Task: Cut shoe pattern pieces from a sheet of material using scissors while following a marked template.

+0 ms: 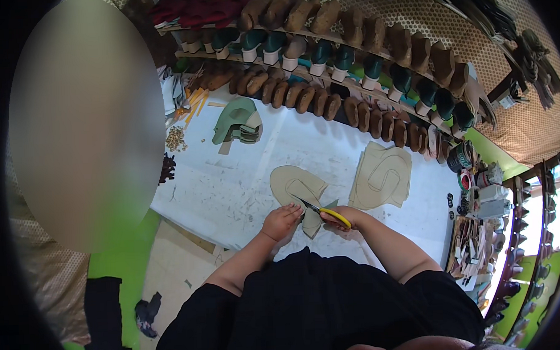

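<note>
My right hand (342, 217) grips a pair of scissors (334, 216) with yellow handles and dark blades. The blades point up and left, over a beige curved sheet piece (284, 176) with a line drawn on it. My left hand (283, 222) is closed on the lower left edge of that piece, close to the blades; its fingertips are partly hidden. A narrow part of the beige sheet (312, 222) hangs down between my hands. Whether the sheet is leather or another material, I cannot tell.
Right of my hands lies a stack of beige sheets (382, 176) with drawn curves. Green cut pieces (238, 124) are farther left on the white table (200, 178). Shelves of wooden shoe lasts (314, 100) line the back. Tools (470, 245) crowd the right edge.
</note>
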